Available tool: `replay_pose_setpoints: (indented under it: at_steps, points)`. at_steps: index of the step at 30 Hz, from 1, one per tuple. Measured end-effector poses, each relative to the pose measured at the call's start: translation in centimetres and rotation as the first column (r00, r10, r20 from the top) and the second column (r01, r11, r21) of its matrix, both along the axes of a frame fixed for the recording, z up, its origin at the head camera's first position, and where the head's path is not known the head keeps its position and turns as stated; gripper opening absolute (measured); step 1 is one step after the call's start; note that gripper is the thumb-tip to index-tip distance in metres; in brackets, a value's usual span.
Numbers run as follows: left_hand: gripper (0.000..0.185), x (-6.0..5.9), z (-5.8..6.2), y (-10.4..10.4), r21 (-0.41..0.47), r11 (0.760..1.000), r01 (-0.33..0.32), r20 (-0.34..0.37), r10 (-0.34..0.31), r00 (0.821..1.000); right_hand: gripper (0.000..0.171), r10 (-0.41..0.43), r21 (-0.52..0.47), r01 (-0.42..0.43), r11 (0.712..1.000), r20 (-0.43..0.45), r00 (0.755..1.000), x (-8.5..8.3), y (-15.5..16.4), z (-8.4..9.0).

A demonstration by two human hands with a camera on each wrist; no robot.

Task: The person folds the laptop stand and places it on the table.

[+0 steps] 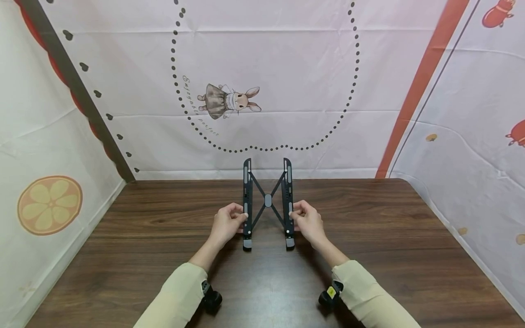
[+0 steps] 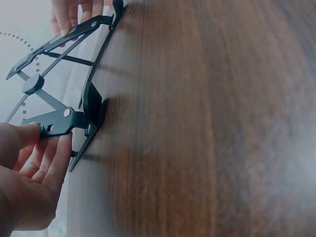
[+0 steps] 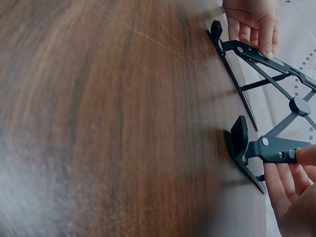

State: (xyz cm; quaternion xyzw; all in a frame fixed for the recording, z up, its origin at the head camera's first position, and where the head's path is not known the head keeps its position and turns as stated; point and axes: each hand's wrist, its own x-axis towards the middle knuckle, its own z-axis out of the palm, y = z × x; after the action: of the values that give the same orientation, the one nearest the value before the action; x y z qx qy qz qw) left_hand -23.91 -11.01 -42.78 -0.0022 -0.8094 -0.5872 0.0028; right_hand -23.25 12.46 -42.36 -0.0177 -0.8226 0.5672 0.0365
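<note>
A black folding laptop stand (image 1: 268, 200) stands unfolded on the wooden table, its two side rails joined by an X of thin bars with a grey oval hub. My left hand (image 1: 225, 224) pinches the left rail near its front, thumb on top and fingers beneath. On the other side my right hand (image 1: 310, 224) grips the right rail the same way. In the left wrist view, the stand's rails (image 2: 54, 121) slope up from lower legs that rest on the table. The right wrist view shows the upturned front lip (image 3: 240, 136) of the near rail.
The brown wooden table (image 1: 164, 273) reaches back to a white printed cloth (image 1: 287, 68) hung behind it, with more cloth at both sides. A black wrist camera (image 1: 212, 298) sits under the left sleeve, another camera (image 1: 328, 298) under the right.
</note>
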Motion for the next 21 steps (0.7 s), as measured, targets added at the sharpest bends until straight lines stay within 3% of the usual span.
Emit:
replay_pose_setpoints:
  at_steps: [21]
  points:
    - [0.015,0.09,0.00,0.72,-0.012,1.000,0.006,0.023,-0.006,1.000,0.022,0.012,-0.017,-0.012,1.000,0.010,1.000,0.10,-0.98,0.02]
